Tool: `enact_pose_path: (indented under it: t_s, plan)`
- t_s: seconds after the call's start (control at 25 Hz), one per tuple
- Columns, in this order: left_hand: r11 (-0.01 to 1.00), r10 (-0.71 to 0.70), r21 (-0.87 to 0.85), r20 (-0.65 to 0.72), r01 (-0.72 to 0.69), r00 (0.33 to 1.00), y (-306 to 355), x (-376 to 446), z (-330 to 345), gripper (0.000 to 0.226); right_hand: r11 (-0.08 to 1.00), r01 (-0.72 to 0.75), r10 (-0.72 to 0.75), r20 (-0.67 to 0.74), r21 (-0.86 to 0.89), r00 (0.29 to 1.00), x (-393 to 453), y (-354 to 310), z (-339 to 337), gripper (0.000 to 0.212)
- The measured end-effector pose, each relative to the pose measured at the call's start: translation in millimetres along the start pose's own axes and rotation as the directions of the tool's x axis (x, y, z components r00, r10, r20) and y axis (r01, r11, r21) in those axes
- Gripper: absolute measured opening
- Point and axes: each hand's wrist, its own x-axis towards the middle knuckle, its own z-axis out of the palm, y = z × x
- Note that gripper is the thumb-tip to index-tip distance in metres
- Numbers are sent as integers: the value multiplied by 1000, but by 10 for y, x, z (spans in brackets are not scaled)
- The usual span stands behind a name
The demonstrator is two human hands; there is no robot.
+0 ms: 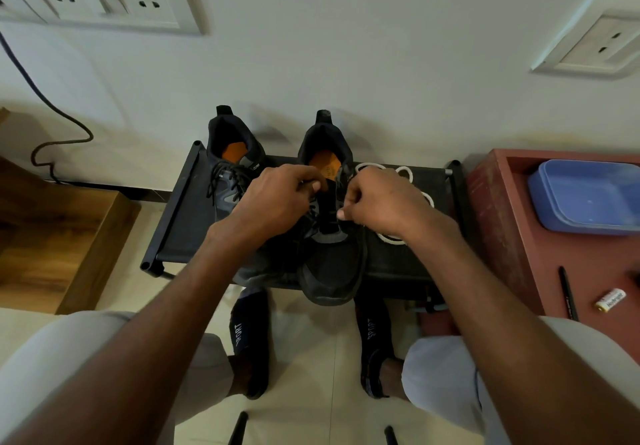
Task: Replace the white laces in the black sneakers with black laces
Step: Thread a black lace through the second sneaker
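Two sneakers (235, 167) (329, 237), two hands (277, 199) (381, 202)

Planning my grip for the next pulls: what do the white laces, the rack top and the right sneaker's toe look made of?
White laces: round woven cord, matte, judging by the coils holding loose loops. Rack top: black fabric stretched between dark tube rails, dull, probably with some give. Right sneaker: the toe looks like soft black knit mesh, matte, with a grey smoother overlay nearer the eyelets.

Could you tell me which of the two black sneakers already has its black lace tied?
The sneaker on the left, untouched, shows a tied black lace; both hands work on the right sneaker.
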Motion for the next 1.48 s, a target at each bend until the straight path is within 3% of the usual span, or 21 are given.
enact_pose_path:
  t_s: [0.08, 0.12, 0.16, 0.2, 0.24, 0.28, 0.32, 0.4, 0.44, 0.48, 0.52, 0.56, 0.6, 0.72, 0.8, 1.0, 1.16, 1.28, 1.36, 1.44, 1.48]
  plan:
    - [1000, -6, 9, 19, 6, 1000, -5, -9, -14, 22, 976, -3, 29, -117, 217, 993, -14, 19, -151, 8]
    - [1000, -4, 9, 26, 4, 1000, -9, -11, -17, 22, 894, 9, 108, -234, 448, 966, -18, 32, -265, 4]
    - [1000, -4, 4, 30, 4, 1000, -2, -12, -21, 22, 737, 80, 223, -353, 671, 909, -27, 48, -409, 7]
    - [1000, -5, -5, 36, 5, 999, -1, -10, -26, 22, 576, 184, 339, -438, 796, 833, -34, 82, -533, 9]
    - [1000, -5, -7, 44, 6, 999, 5, -14, -34, 23, 489, 249, 416, -475, 836, 775, -32, 126, -605, 9]
    - [1000, -6, -7, 55, 6, 998, 8, -15, -43, 23, 469, 254, 431, -470, 846, 770, -38, 147, -634, 8]
    - [1000, -6, -11, 65, 7, 998, 15, -18, -49, 24, 491, 198, 388, -416, 849, 822, -41, 138, -603, 8]
    - [1000, 0, -29, 71, 2, 997, 4, -4, -44, 26, 599, -10, 241, -168, 801, 956, -40, 58, -410, 10]
    - [999, -1, -34, 66, 4, 998, -9, 4, -42, 28, 745, -70, 161, -77, 664, 984, -24, 22, -274, 14]
    - [999, -4, -37, 51, 6, 999, -22, 7, -51, 29, 901, -48, 79, -53, 431, 995, 3, 9, -162, 22]
    - [999, -6, -41, 28, 7, 1000, -28, 12, -67, 31, 983, 2, 11, -67, 182, 998, 17, 4, -79, 29]
    - [999, -11, -38, 0, 11, 1000, -35, 15, -97, 35, 999, 33, -31, -92, 22, 995, 17, -9, -42, 32]
    - [1000, -20, -6, -20, 20, 1000, -47, 15, -141, 40, 999, 40, -42, -85, -25, 996, 8, -14, -49, 32]
    - [971, -70, 229, -20, 73, 997, -127, 20, -257, 52, 994, 0, 3, -25, 110, 1000, -7, 6, -64, 18]
    - [950, -87, 300, 0, 83, 996, -184, 24, -293, 48, 993, -8, 13, -33, 121, 999, -18, -3, -39, 23]
    - [963, -49, 268, 137, 10, 989, -215, 32, -317, 19, 988, -129, 110, -202, -80, 973, 10, 125, -52, 15]
    - [971, -14, 238, 140, -20, 990, -182, 44, -232, 7, 998, -20, 24, -78, 52, 997, 13, 33, -55, 18]
    - [981, 11, 192, 133, -37, 991, -177, 52, -146, 7, 999, -49, 48, -58, -14, 997, 36, 16, 39, 21]
    - [977, 33, 205, 118, -56, 993, -183, 52, -109, 7, 998, -61, 60, -63, -5, 996, 53, 26, 56, 8]
    - [974, 47, 218, 101, -68, 994, -194, 57, -101, 6, 984, -114, 142, -220, 136, 965, 50, 26, -32, 9]
    - [975, 48, 214, 93, -67, 995, -204, 60, -104, 8, 952, -145, 236, -344, 269, 909, 33, 24, -135, 14]
